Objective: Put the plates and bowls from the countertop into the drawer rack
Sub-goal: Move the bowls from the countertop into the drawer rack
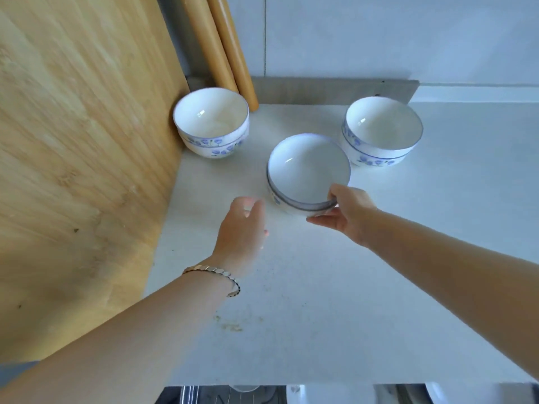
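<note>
Your right hand (344,211) has got hold of the middle bowl stack (307,172), thumb over the near rim and fingers curled under the side, right about the center of the frame. Looks like two nested bowls, white with blue flowers, and they're tipped a bit toward you. Your left hand (243,225) sits just left of that stack, loosely open, fingers spread and not touching anything; there's a bracelet (215,275) on that wrist.

Two more stacks of the same pattern sit on the white countertop (350,287): one stack (211,122) in the upper left, tucked right against the big wooden board (78,156) that fills the left side, and another (380,131) toward the upper right, close beside the one you're holding. Two wooden rolling pins (217,45) lean into the corner behind the left stack.

Along the bottom edge you can just see the drawer rack (291,395), too cropped and blurry to tell what's in it.
</note>
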{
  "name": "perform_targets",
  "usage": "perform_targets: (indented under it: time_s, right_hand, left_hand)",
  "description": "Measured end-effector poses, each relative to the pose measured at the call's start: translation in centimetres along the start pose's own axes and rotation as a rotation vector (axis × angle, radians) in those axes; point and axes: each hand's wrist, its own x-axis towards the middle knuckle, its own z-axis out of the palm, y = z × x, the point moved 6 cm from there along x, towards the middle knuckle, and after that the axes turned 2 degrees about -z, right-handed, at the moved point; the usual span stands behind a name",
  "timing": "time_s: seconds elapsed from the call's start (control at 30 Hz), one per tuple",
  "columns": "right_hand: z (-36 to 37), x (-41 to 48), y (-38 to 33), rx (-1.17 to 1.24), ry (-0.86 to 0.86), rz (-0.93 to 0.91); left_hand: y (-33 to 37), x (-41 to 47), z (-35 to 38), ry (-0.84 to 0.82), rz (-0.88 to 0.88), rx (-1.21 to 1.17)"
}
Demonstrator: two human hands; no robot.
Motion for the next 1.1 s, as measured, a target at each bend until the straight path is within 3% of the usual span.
perform_targets:
  time_s: [0.07, 0.33, 0.6, 0.83, 1.1]
  right_hand:
    - [-2.9, -3.0, 2.1, -0.04, -0.04, 0.05]
    - [-15.9, -15.1, 6.3, -0.24, -0.147, 0.039]
    - [-29.6, -24.1, 11.4, -0.521, -0.164, 0.086]
    - [-38.8, -24.2, 19.8, -0.888, -0.085, 0.131]
    - [-46.2, -19.5, 27.0, -1.068, 0.006, 0.182]
  left_hand:
    - [0.0, -1.9, 1.8, -0.059, -0.039, -0.031]
    - [-0.8, -12.4, 8.9, -0.325, 0.063, 0.366]
    - [-7.0, -25.2, 18.4, -0.473, 0.016, 0.445]
    - [-15.3, -30.3, 26.4, -0.655, -0.085, 0.609]
    - [-25.2, -29.6, 36.4, -0.707, -0.153, 0.813]
